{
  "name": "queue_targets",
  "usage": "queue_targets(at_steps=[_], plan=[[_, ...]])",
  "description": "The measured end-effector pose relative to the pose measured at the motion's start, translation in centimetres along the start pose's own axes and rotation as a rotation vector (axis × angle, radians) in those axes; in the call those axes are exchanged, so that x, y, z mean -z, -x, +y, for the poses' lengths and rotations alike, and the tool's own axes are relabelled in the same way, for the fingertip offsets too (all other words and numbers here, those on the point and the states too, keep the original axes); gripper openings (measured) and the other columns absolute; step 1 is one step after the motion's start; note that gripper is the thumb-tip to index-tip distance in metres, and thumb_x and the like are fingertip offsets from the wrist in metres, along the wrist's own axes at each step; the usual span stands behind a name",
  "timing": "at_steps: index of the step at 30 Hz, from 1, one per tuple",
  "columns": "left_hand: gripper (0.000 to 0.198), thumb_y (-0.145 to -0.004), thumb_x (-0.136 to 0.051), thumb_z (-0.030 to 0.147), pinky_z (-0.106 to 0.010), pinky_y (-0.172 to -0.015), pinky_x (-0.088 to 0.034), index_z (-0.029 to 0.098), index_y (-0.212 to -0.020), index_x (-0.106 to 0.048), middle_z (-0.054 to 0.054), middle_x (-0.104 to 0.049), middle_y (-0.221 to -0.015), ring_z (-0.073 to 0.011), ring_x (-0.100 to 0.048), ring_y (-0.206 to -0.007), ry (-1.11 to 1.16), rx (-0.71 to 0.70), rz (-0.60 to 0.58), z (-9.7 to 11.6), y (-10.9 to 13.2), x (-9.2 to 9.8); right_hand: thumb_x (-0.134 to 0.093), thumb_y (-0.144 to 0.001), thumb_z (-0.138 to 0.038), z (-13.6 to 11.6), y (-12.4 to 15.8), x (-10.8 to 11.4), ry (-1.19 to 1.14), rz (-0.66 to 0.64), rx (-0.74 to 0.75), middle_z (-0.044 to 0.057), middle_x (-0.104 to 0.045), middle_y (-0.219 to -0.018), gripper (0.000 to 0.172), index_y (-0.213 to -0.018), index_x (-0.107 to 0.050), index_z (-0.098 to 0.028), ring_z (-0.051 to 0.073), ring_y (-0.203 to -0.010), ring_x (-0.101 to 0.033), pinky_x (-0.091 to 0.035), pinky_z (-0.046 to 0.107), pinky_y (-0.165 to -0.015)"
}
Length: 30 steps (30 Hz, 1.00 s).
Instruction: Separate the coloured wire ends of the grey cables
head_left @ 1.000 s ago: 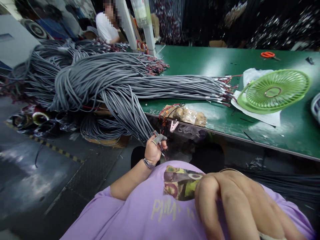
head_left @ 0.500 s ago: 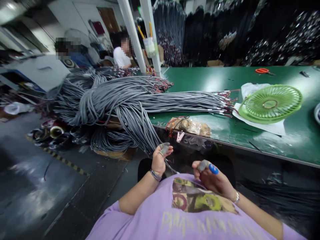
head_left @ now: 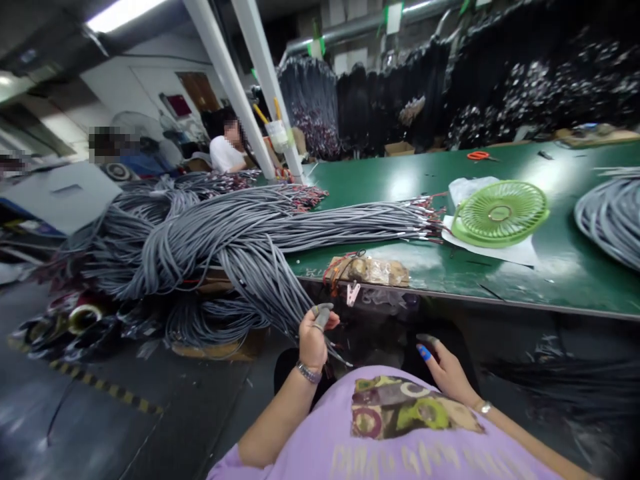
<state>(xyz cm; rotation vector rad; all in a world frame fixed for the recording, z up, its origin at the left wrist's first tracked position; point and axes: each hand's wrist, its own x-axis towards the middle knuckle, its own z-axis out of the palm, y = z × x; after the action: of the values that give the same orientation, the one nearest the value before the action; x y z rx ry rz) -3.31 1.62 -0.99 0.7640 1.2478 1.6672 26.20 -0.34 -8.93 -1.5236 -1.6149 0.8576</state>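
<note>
My left hand [head_left: 316, 337] is closed around a grey cable, its fingers curled and a grey cover on at least one of them. Stripped cable ends [head_left: 341, 357] stick out below the palm. Just behind this hand, a thick bundle of grey cables [head_left: 273, 283] hangs over the bench edge. My right hand [head_left: 447, 370] is in front of my lap, its fingers stretched forward and apart with nothing seen between them. It wears a grey finger cover and blue tape. Part of its fingers is hidden.
Grey cables [head_left: 350, 225] with red and white ends lie along the green bench [head_left: 360, 175]. A green fan [head_left: 500, 213] lies on white paper. A coiled cable [head_left: 615, 217] is at right, orange scissors [head_left: 479, 156] behind. A pink clip [head_left: 353, 293] hangs at the front edge.
My right hand has moved right, away from my left hand, and its fingers have straightened. My left hand stays by the hanging bundle. The view has tilted up and turned right.
</note>
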Motion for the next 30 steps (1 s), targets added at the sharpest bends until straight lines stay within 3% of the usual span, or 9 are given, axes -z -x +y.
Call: queue_targets(at_steps=[2, 6, 9, 11, 14, 17, 20, 24, 30], plan=[[0.028, -0.076, -0.068, 0.039, -0.024, -0.061, -0.048, 0.016, -0.092, -0.068, 0.000, -0.066, -0.062, -0.0111, -0.060, -0.057, -0.099, -0.089, -0.019, 0.9, -0.5, 0.8, -0.051, -0.087, -0.046, -1.7, -1.0, 0.3, -0.012, 0.019, 0.071, 0.011, -0.072, -0.101, 0.037, -0.109, -0.063, -0.019, 0.025, -0.091, -0.070, -0.055, 0.039, -0.083], [0.029, -0.082, -0.063, 0.039, -0.023, -0.058, -0.047, 0.016, -0.099, -0.068, 0.003, -0.059, -0.052, -0.0113, -0.058, -0.051, -0.405, -0.216, -0.125, 3.3, -2.7, 2.5, -0.052, -0.089, -0.037, -7.7, -4.8, 2.3, -0.005, 0.039, 0.379, 0.009, -0.072, -0.092, 0.032, -0.114, -0.061, -0.018, 0.020, -0.079, -0.068, -0.054, 0.032, -0.075], [0.030, -0.083, -0.060, 0.038, -0.024, -0.052, -0.046, 0.017, -0.102, -0.068, 0.000, -0.068, -0.062, -0.0124, -0.058, -0.048, -0.685, -0.277, -0.181, 5.1, -5.5, 3.0, -0.052, -0.088, -0.034, -11.9, -10.2, 4.1, 0.176, 0.040, 0.596, 0.008, -0.071, -0.088, 0.028, -0.108, -0.064, -0.019, 0.019, -0.075, -0.064, -0.049, 0.031, -0.073], [0.027, -0.082, -0.059, 0.035, -0.027, -0.060, -0.051, 0.018, -0.101, -0.069, -0.003, -0.072, -0.071, -0.0152, -0.065, -0.058, -0.890, -0.374, -0.176, 6.3, -7.7, 2.9, -0.051, -0.087, -0.033, -13.3, -14.7, 4.7, 0.285, 0.018, 0.604, 0.006, -0.069, -0.082, 0.029, -0.108, -0.064, -0.018, 0.018, -0.070, -0.061, -0.045, 0.029, -0.067], [0.023, -0.081, -0.058, 0.031, -0.033, -0.081, -0.053, 0.021, -0.099, -0.070, -0.004, -0.075, -0.090, -0.0205, -0.070, -0.083, -1.144, -0.508, -0.182, 8.1, -11.1, 2.3, -0.050, -0.087, -0.033, -13.0, -20.7, 4.6, 0.401, 0.064, 0.472, 0.008, -0.068, -0.078, 0.025, -0.098, -0.063, -0.015, 0.018, -0.065, -0.057, -0.038, 0.028, -0.059], [0.027, -0.083, -0.053, 0.026, -0.034, -0.090, -0.051, 0.020, -0.104, -0.069, -0.006, -0.073, -0.105, -0.0219, -0.068, -0.097, -1.312, -0.559, -0.198, 9.7, -14.0, 1.4, -0.051, -0.085, -0.031, -11.4, -24.0, 4.0, 0.478, 0.087, 0.363, 0.008, -0.066, -0.073, 0.019, -0.091, -0.061, -0.015, 0.020, -0.063, -0.055, -0.033, 0.029, -0.057], [0.032, -0.082, -0.054, 0.026, -0.036, -0.097, -0.046, 0.017, -0.110, -0.067, -0.009, -0.070, -0.113, -0.0253, -0.062, -0.109, -1.524, -0.631, -0.242, 10.2, -16.4, 0.0, -0.053, -0.083, -0.031, -10.4, -24.8, 3.8, 0.448, 0.049, 0.335, 0.007, -0.064, -0.071, 0.014, -0.085, -0.057, -0.017, 0.019, -0.061, -0.053, -0.032, 0.029, -0.057], [0.042, -0.084, -0.050, 0.025, -0.037, -0.099, -0.043, 0.011, -0.123, -0.058, -0.014, -0.065, -0.121, -0.0277, -0.058, -0.113, -1.830, -0.648, -0.325, 9.5, -19.0, -2.9, -0.054, -0.082, -0.031, -10.2, -24.7, 4.0, 0.393, 0.007, 0.315, 0.004, -0.061, -0.067, 0.013, -0.076, -0.052, -0.019, 0.016, -0.058, -0.050, -0.032, 0.028, -0.056], [0.051, -0.077, -0.051, 0.016, -0.044, -0.096, -0.041, 0.006, -0.127, -0.051, -0.022, -0.061, -0.117, -0.0335, -0.054, -0.114, -1.936, -0.640, -0.395, 7.4, -20.9, -5.8, -0.056, -0.081, -0.033, -9.8, -25.4, 4.0, 0.393, -0.012, 0.311, 0.000, -0.056, -0.061, 0.017, -0.072, -0.050, -0.020, 0.014, -0.054, -0.047, -0.030, 0.026, -0.052]])
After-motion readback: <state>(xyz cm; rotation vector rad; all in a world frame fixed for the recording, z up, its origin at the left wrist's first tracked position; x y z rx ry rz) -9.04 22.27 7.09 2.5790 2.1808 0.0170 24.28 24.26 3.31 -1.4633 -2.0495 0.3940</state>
